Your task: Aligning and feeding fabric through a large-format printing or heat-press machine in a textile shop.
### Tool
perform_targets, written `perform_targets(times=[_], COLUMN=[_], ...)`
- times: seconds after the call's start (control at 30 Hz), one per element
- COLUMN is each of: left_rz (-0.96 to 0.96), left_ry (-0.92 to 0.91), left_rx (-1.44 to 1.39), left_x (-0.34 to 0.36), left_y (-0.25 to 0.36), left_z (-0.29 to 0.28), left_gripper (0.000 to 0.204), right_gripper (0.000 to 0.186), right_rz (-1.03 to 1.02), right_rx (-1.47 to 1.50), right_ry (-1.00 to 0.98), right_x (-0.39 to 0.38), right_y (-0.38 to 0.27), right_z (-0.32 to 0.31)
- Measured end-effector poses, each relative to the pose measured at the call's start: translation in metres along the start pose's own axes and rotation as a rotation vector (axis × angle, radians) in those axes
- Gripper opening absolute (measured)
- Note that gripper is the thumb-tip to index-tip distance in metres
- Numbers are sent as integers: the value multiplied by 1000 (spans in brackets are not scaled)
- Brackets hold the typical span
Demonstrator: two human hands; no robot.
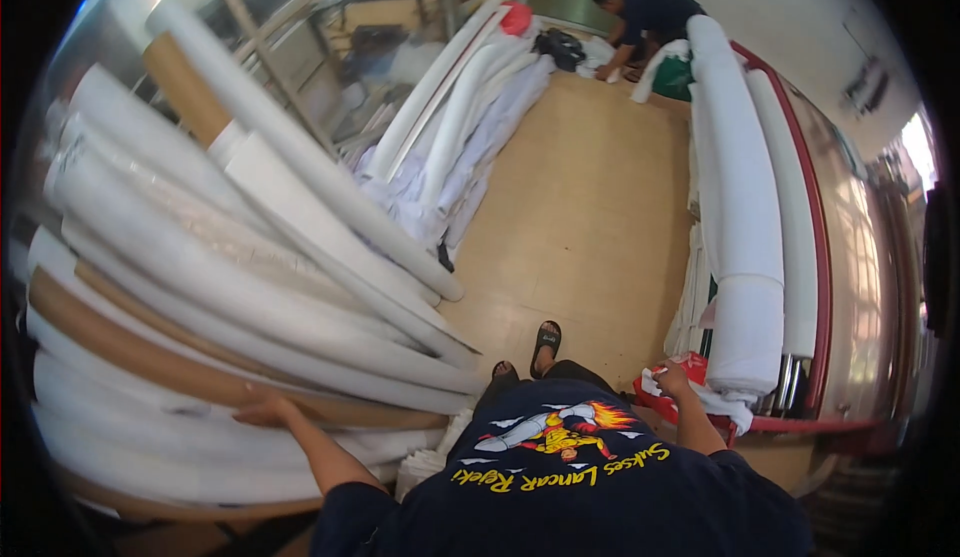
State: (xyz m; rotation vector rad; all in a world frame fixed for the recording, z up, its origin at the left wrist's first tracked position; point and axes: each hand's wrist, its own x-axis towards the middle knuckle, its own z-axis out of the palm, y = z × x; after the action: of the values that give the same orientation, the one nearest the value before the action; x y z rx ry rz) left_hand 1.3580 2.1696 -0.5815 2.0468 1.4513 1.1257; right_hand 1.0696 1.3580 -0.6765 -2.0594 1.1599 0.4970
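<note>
the left hand [268,412] lies flat and spread on a brown tube [180,367] in the big pile of white rolls [230,287]. the right hand [672,379] pinches white cloth [715,402] by the red table edge [800,423]. it looks like picking a roll; next needs a firm grip.

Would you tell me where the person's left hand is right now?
In the head view it is at lower left: the left hand rests flat on a brown cardboard tube in the stack of white fabric rolls, left of the person's sandalled feet.
</note>
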Motion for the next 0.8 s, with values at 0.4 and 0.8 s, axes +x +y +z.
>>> perform_targets(times=[0.4, 0.8], left_rz=[976, 1443], left_ry=[-2214, -1864], left_rx=[-80, 651], left_x=[-397, -342], left_y=[-66, 20], left_z=[45, 84], left_gripper=[65, 67], right_gripper=[47, 37], right_rz=[111, 212], right_rx=[-53, -59], right_ry=[54, 157], right_x=[-72, -100], right_y=[113, 158], right_z=[44, 65])
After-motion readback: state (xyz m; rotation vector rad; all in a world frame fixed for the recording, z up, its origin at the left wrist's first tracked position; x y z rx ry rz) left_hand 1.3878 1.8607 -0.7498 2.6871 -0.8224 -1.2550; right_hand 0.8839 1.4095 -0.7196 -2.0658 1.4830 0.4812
